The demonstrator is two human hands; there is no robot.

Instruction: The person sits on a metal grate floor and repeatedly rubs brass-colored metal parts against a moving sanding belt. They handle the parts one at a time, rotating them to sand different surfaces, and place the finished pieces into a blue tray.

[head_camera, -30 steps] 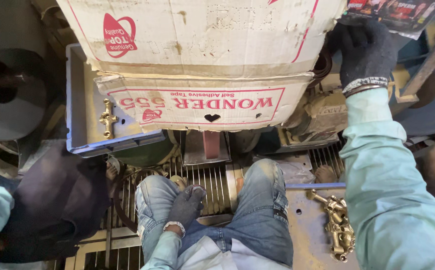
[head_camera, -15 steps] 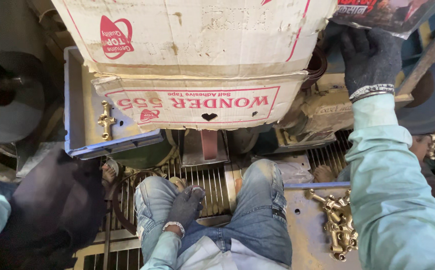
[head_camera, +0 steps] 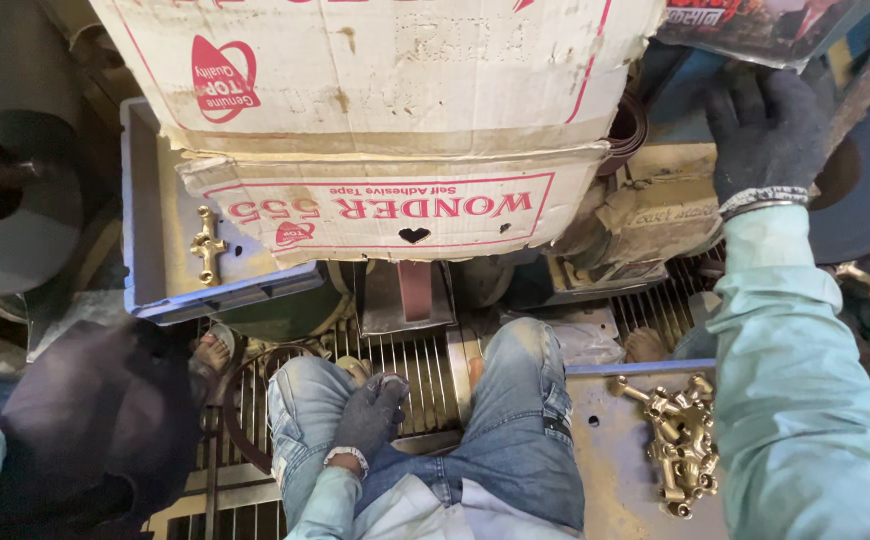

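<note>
Right gloved hand (head_camera: 767, 135) has crept higher, fingers spread flat on blue machine housing (head_camera: 680, 85), left gloved hand (head_camera: 373, 412) loosely curled on knee, so that sagging white cardboard box (head_camera: 375, 100) might topple if bumped.

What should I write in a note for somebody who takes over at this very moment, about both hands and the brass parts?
Right hand: gloved, raised at the upper right beside the cardboard box, fingertips under a printed sheet; grip cannot be told.
Left hand: gloved, low at the left, blurred; grip cannot be told.
Parts: one brass fitting lies in the grey tray under the box; a pile of brass fittings lies on the metal plate at the right.
Neither hand touches brass.
A third gloved hand rests on a jeans knee, seemingly another person's.
</note>
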